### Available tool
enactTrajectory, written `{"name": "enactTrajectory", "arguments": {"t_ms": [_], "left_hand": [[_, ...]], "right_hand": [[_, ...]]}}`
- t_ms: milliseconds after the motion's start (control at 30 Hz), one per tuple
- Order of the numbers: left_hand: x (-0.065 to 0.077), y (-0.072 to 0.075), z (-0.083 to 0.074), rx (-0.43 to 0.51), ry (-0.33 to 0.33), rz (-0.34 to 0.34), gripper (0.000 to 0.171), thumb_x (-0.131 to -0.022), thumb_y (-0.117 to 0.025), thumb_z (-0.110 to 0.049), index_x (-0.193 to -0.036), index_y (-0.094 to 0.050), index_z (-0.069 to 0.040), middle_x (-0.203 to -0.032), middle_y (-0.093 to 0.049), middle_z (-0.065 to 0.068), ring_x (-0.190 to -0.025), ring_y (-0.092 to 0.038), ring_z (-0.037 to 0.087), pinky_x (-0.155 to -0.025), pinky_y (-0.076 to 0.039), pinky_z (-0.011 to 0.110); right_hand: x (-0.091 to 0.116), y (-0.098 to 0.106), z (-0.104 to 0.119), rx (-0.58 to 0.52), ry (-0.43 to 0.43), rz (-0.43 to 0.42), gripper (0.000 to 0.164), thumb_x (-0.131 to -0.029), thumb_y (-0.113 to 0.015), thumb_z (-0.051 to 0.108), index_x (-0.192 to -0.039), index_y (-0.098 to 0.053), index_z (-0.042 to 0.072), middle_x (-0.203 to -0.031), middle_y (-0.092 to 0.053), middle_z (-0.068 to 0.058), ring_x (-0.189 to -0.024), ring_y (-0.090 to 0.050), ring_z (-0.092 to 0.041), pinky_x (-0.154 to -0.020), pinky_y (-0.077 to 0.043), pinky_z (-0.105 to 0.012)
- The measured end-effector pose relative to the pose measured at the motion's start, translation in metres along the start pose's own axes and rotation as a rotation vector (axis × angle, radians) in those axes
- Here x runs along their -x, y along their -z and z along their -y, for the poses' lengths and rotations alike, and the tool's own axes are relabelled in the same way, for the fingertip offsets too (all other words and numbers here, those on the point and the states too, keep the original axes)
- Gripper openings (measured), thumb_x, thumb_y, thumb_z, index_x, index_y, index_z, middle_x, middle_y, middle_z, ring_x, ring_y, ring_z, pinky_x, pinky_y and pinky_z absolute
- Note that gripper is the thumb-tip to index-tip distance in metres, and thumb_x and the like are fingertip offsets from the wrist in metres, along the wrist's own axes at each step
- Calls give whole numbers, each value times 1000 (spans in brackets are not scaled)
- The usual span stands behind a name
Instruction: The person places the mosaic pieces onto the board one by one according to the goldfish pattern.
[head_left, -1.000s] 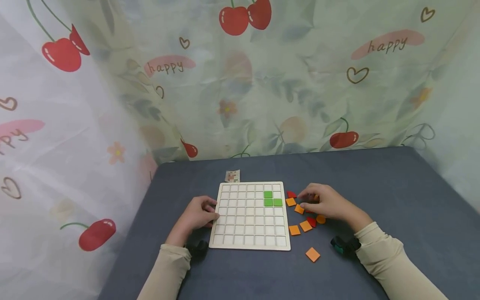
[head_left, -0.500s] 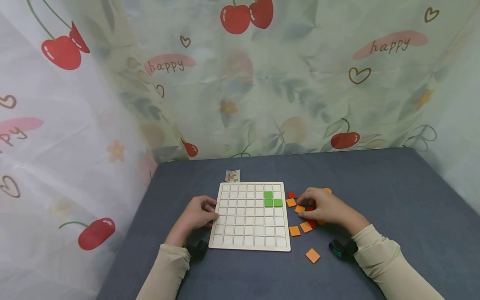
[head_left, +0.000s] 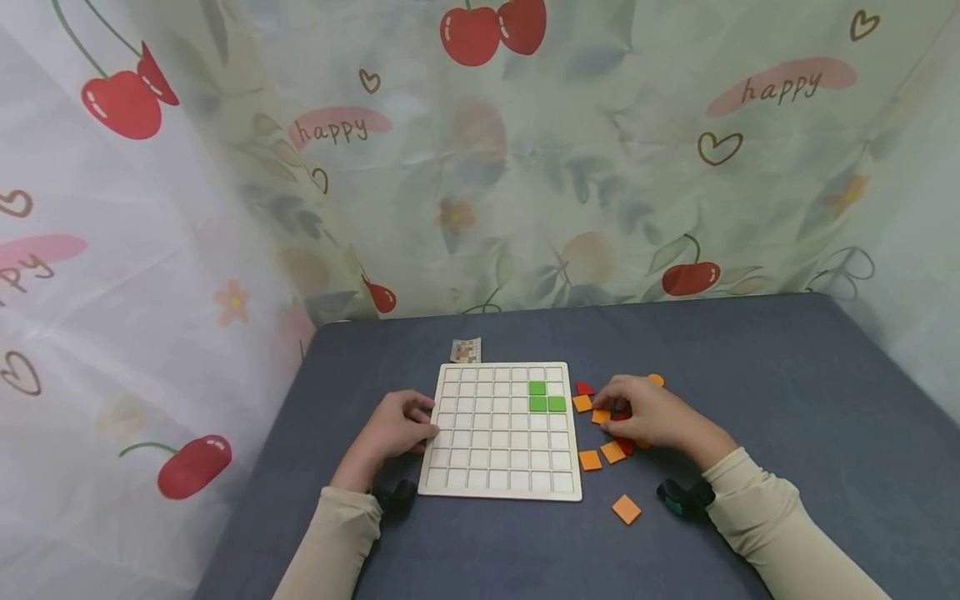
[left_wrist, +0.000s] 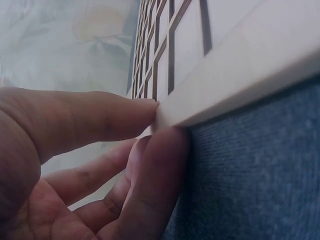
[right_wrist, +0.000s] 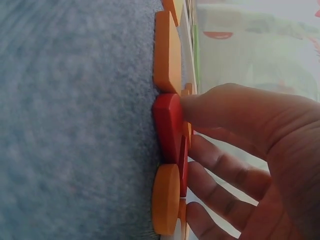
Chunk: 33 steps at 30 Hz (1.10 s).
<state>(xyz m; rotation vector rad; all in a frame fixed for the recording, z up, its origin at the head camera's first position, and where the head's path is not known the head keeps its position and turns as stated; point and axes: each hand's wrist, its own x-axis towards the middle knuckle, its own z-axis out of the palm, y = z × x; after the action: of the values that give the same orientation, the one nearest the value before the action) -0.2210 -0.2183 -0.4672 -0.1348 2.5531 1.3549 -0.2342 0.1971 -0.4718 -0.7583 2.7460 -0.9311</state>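
A pale board (head_left: pixel 498 440) with a grid of square cells lies flat on the dark cloth. Three green square tiles (head_left: pixel 537 403) sit in cells at its upper right. My left hand (head_left: pixel 388 427) pinches the board's left edge between thumb and finger; the left wrist view shows the fingertip against the rim's side. Right of the board, the thumb and forefinger of my right hand (head_left: pixel 651 410) pinch an orange square tile (head_left: pixel 601 416) on the table. Red pieces lie partly under that hand, and one red rounded piece (right_wrist: pixel 169 122) stands beside the thumb in the right wrist view.
Other orange square tiles (head_left: pixel 590 460) lie right of the board, one alone (head_left: pixel 627 509) nearer the front. An orange round piece (head_left: pixel 656 380) shows behind the right hand. A small patterned card (head_left: pixel 466 350) lies past the board's far edge. A printed curtain (head_left: pixel 525 183) hangs behind.
My right hand has come slightly left and down onto the orange square tile, which has turned a little straighter. The left hand stays at the board's edge.
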Motion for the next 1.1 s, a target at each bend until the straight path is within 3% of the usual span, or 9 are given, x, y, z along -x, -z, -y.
{"name": "enactTrajectory", "arguments": {"t_ms": [433, 767, 1100], "left_hand": [[1, -1, -7, -33, -2, -17, 38, -90, -79, -2, -126, -68, -1, -97, -66, 15, -74, -68, 24, -62, -64, 36], [2, -3, -8, -44, 15, -9, 38, -89, -80, -1, -125, -68, 0, -96, -67, 15, -72, -69, 24, -61, -64, 35], [2, -4, -5, -47, 4, -11, 39, -88, -80, -2, -125, -68, 0, -95, -68, 16, -71, -69, 24, -61, -65, 35]], "right_hand": [[-4, 2, 11, -3, 61, -90, 22, -92, -81, 11, -113, -79, 12, -106, -70, 1, -90, -60, -18, -79, -56, -32], [-18, -14, 34, -59, 143, -89, 21, -91, -83, 11, -112, -79, 12, -101, -69, 3, -89, -62, -22, -74, -55, -31], [-39, -29, 56, -101, 192, -27, 20, -94, -81, 15, -113, -80, 11, -107, -73, 0, -92, -65, -24, -77, -56, -34]]}}
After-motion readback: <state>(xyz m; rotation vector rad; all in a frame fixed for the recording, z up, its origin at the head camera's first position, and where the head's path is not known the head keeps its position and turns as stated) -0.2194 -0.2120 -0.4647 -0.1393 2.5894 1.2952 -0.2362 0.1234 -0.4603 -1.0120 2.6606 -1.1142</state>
